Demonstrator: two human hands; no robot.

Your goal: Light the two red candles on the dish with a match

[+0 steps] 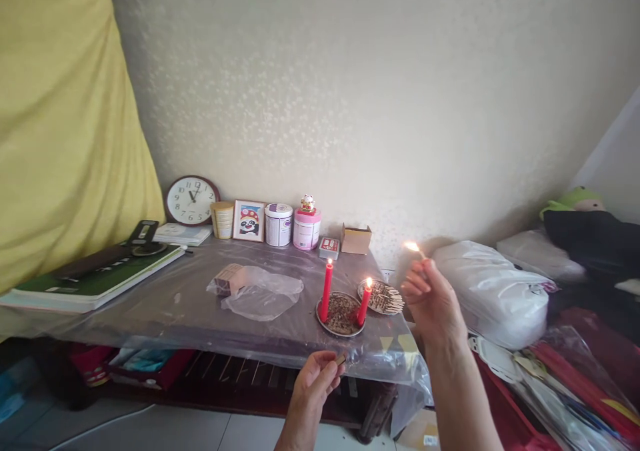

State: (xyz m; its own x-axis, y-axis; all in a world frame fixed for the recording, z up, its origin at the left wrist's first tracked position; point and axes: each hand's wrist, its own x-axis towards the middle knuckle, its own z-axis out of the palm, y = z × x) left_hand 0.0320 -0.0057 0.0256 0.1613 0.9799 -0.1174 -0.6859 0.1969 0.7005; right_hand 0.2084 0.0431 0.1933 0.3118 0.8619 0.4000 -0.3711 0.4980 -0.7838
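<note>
My right hand (433, 301) is raised right of the table, its fingers pinching a burning match (419, 251) with the flame at its tip. Low in front of the table edge, my left hand (315, 384) is closed on a matchbox (341, 359), of which only a small end shows. Between and beyond the hands, a round dish (341, 331) holds a tall red candle (327, 294) standing nearly upright and a shorter red candle (365, 304) leaning right. Both candles are lit. Behind them sits a second dish (367, 284) with many matchsticks (393, 299).
Plastic sheeting covers the table (195, 311). On it lie a clear plastic bag (267, 294), a cardboard box (356, 239), tins (279, 227), a picture frame (249, 221), a clock (193, 201) and a green book (100, 281). White bags (493, 294) are piled at right.
</note>
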